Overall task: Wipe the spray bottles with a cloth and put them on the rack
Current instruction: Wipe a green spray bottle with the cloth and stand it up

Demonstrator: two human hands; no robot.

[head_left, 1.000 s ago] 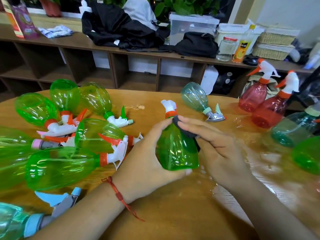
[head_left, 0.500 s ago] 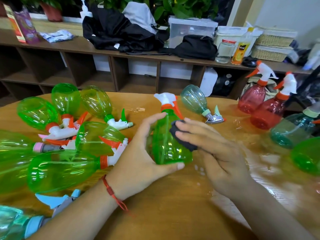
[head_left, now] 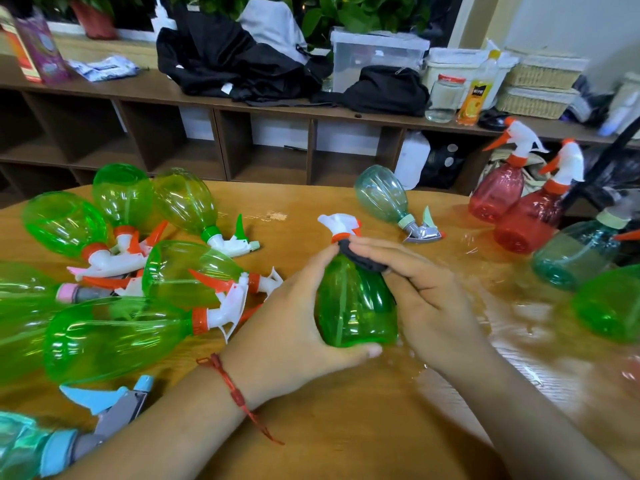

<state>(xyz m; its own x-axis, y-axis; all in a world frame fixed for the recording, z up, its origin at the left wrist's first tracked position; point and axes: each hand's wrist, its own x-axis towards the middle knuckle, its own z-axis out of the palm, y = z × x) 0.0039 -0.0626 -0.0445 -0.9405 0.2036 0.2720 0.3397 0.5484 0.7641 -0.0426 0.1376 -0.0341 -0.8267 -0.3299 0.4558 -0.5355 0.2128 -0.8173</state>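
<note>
1. Spray bottle (head_left: 356, 306), green, empty, stands on the bench (head_left: 329, 427).
2. Left hand (head_left: 287, 323) grips its body; right hand (head_left: 433, 306) presses a cloth (head_left: 363, 259) to its shoulder.
3. Two red bottles (head_left: 498, 192) stand right of both hands.

The green spray bottle (head_left: 356, 306) is translucent plastic, smooth and glossy, with faint moulded ribs. Its trigger head (head_left: 337, 221) is opaque white plastic, duller in sheen. The cloth (head_left: 363, 260) on its neck is dark, matt fabric. The red spray bottles (head_left: 498, 192) have the same shiny see-through plastic. The table (head_left: 346, 427) is varnished wood, grain showing, gleaming under the light. The jar (head_left: 445, 98) looks like clear glass, and the baskets (head_left: 540, 72) are a rough, pale weave.
</note>
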